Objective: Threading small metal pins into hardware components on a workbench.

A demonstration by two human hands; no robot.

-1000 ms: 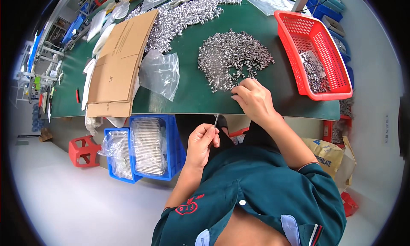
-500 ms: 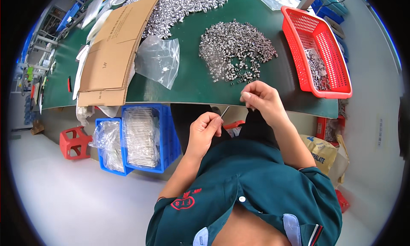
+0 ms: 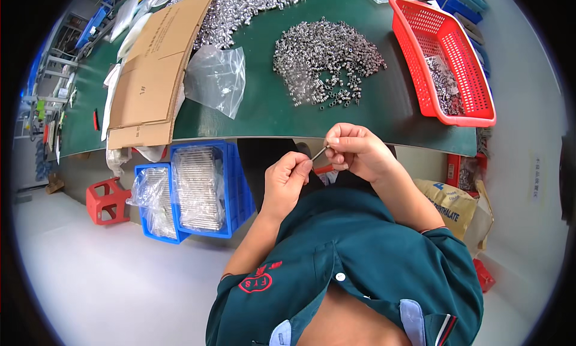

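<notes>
A thin metal rod (image 3: 320, 153) slants up between my two hands, in front of the table's near edge. My left hand (image 3: 285, 184) is closed in a pinch on its lower end, thumb on top. At the upper end, the thumb and fingers of my right hand (image 3: 355, 150) are pressed together and touch the tip. Whatever small piece they may hold there is hidden. Beyond my hands, a heap of small metal rings (image 3: 327, 49) lies on the green table (image 3: 258, 123), with several loose ones along its near side.
A red plastic basket (image 3: 427, 100) with small metal parts stands right of the heap. To the left are a clear plastic bag (image 3: 217, 85) and flat cardboard (image 3: 147, 82); more shiny parts (image 3: 240, 10) lie behind. Blue crates (image 3: 240, 196) and a red stool (image 3: 107, 202) stand below.
My right hand has moved left and slightly down from near the table edge, bringing its fingertips to the rod's upper end. The left hand keeps its pinch. The whole view has shifted slightly.
</notes>
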